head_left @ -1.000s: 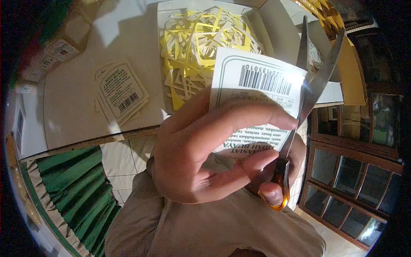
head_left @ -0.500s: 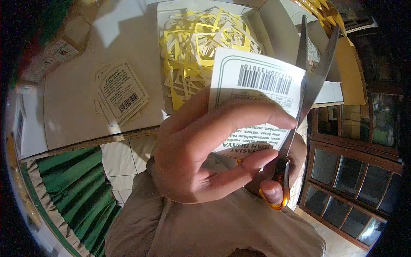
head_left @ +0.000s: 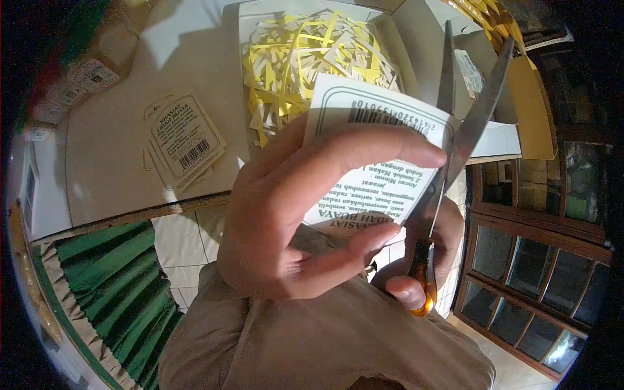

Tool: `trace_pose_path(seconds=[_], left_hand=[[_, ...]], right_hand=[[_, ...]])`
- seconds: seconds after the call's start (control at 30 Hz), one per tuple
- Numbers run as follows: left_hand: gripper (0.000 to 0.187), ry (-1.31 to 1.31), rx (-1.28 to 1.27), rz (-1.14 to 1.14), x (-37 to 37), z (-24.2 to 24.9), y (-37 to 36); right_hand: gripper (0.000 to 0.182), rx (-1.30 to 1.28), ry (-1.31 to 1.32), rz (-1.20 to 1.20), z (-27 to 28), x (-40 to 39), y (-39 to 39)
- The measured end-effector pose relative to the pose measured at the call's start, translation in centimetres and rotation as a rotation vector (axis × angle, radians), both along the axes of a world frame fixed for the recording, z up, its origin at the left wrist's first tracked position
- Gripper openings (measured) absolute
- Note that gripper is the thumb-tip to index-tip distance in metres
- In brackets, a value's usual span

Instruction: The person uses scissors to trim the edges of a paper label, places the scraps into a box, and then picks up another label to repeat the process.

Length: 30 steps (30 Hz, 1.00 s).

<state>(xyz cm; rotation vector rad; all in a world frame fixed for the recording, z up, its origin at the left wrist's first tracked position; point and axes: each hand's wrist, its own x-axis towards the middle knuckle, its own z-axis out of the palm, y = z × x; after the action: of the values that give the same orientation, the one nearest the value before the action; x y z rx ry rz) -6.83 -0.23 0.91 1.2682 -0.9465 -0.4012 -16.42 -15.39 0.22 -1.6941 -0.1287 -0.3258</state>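
My left hand (head_left: 279, 208) grips a white printed label (head_left: 383, 188) with a barcode and a green border. The label is upside down, its print partly covered by my fingers. My right hand (head_left: 435, 240) holds scissors (head_left: 435, 195) with amber handles, blades pointing up and parted. The blades lie along the label's right edge. On the table at left rests a small stack of similar labels (head_left: 185, 143), the top one reading "Khasiat Lidah Buaya".
A shallow white box (head_left: 396, 39) holds many yellow and white paper strips (head_left: 312, 58). The table edge (head_left: 130, 224) runs behind my hands. Green pleated cloth (head_left: 110, 279) hangs at left; a glass-paned wooden cabinet (head_left: 526, 260) stands at right. Yellow packets (head_left: 481, 16) are at top right.
My left hand and the label have shifted slightly left, and the label has tilted a little. The scissors have leaned left, their blades still parted.
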Motion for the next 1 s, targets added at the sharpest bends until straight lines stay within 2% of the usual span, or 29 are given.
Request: trace_pose_path(seconds=[0.1, 0.3, 0.37, 0.5, 0.57, 0.67, 0.77, 1.0], left_hand=[[0.054, -0.078, -0.014, -0.023, 0.4, -0.3, 0.1], [0.053, -0.123, -0.044, -0.044, 1.0, -0.5, 0.1], [0.053, -0.215, -0.056, -0.004, 1.2, -0.6, 0.1], [0.054, -0.100, -0.049, -0.059, 1.2, -0.7, 0.4], [0.055, -0.078, -0.069, -0.110, 1.4, -0.9, 0.5], [0.054, -0.066, -0.042, -0.119, 1.6, -0.8, 0.7], [0.054, -0.136, -0.048, -0.102, 1.8, -0.8, 0.7], [0.051, -0.172, -0.023, -0.091, 2.2, -1.0, 1.2]], right_hand=[[0.073, -0.056, 0.021, 0.064, -0.3, 0.0, -0.3], [0.072, -0.026, -0.126, -0.033, -0.9, -0.2, -0.1], [0.072, -0.061, 0.139, 0.065, 0.7, -0.2, -0.6], [0.070, 0.001, 0.170, 0.001, 0.3, -0.3, -0.3], [0.068, -0.128, 0.048, 0.085, -0.1, 0.1, -0.8], [0.066, -0.062, 0.045, 0.017, -0.7, -0.5, -0.5], [0.068, -0.096, 0.140, 0.123, -0.1, -0.4, -1.2], [0.072, -0.100, 0.084, 0.082, -0.2, -0.4, -0.9]])
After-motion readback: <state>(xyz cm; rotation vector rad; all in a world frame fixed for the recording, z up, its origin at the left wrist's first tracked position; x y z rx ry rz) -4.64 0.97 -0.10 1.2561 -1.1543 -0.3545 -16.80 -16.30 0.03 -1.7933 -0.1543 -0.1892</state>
